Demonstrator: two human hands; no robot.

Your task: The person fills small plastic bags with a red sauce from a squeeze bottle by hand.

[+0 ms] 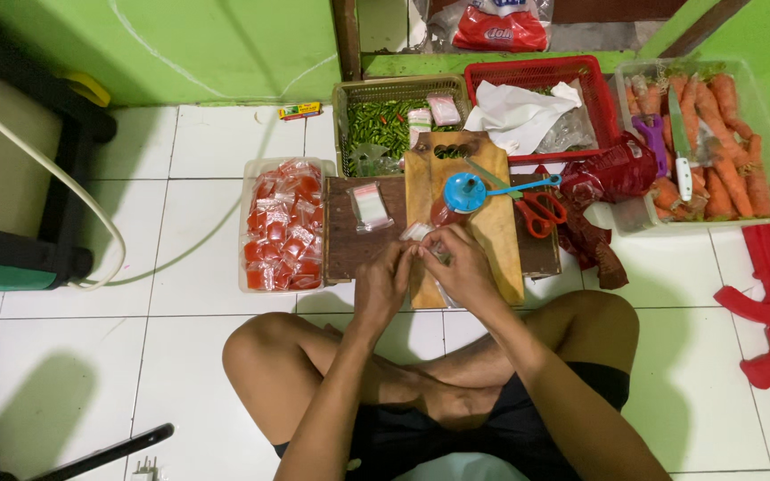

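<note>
Crossed bare legs of a seated person fill the near edge of the white tiled floor (180,267). Both forearms reach forward over a pale wooden cutting board (492,232). Left hand (387,278) and right hand (462,267) meet, fingers curled shut around a small clear plastic pouch (427,242) pinched between them above the board's near half. Just beyond sits a blue plastic funnel (465,191), with red-handled scissors (541,212) beside it. To the left lies a clear tray of filled red sachets (282,227). Farther back stand a basket of green chillies (383,125) and a clear tub of orange carrots (719,142).
</note>
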